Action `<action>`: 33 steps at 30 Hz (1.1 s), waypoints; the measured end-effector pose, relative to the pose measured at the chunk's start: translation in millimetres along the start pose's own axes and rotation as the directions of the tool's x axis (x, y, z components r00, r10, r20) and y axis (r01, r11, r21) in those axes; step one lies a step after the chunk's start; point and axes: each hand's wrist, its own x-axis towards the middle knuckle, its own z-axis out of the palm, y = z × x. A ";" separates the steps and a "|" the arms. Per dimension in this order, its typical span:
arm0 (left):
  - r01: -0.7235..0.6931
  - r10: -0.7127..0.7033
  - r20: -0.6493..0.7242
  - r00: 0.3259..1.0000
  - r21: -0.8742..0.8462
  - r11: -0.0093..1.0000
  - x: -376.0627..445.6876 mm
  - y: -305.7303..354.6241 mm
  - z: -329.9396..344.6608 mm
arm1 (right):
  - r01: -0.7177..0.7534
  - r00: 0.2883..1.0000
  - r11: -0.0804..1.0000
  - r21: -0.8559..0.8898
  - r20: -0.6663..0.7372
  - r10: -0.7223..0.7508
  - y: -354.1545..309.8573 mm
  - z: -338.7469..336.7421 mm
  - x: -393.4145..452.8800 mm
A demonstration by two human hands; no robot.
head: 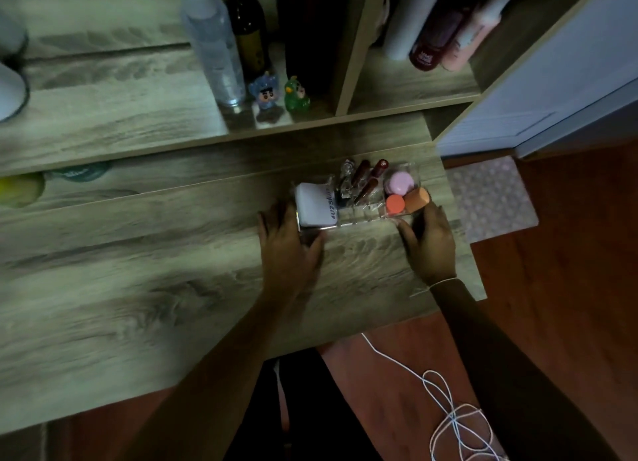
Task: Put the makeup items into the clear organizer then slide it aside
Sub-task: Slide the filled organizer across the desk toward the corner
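The clear organizer (366, 217) stands on the wooden desk near its right end. It holds a white compact (316, 203) at the left, several dark lip tubes (367, 181) in the middle, and a pink round case (400, 181), an orange round pot (395, 203) and an orange sponge (416, 200) at the right. My left hand (288, 243) presses against the organizer's left end. Against its right front corner rests my right hand (429, 241), fingers curled around the wall.
A raised shelf behind carries a clear bottle (214, 43), a dark bottle (247, 29), two small figurines (279, 93) and more bottles (445, 29) in a cubby. The desk's right edge (466, 226) lies close to the organizer. A white cord (445, 402) trails on the red floor.
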 end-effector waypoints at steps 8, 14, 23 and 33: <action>-0.024 0.024 -0.020 1.000 0.018 1.000 10.4 5.7 2.4 | 0.019 1.000 1.000 -0.010 -0.001 -0.019 3.3 -1.3 16.6; -0.024 0.024 -0.009 1.000 0.028 0.999 15.8 9.6 1.1 | 0.016 1.000 1.000 -0.017 -0.012 -0.016 5.5 0.5 20.8; -0.041 0.042 -0.020 0.999 0.021 0.999 22.8 11.1 -2.3 | 0.024 1.000 1.000 -0.012 -0.007 -0.024 4.8 1.7 24.8; -0.019 0.019 0.019 1.000 0.040 0.999 23.8 8.4 2.5 | 0.006 1.000 0.997 -0.073 -0.024 -0.008 8.7 7.1 28.3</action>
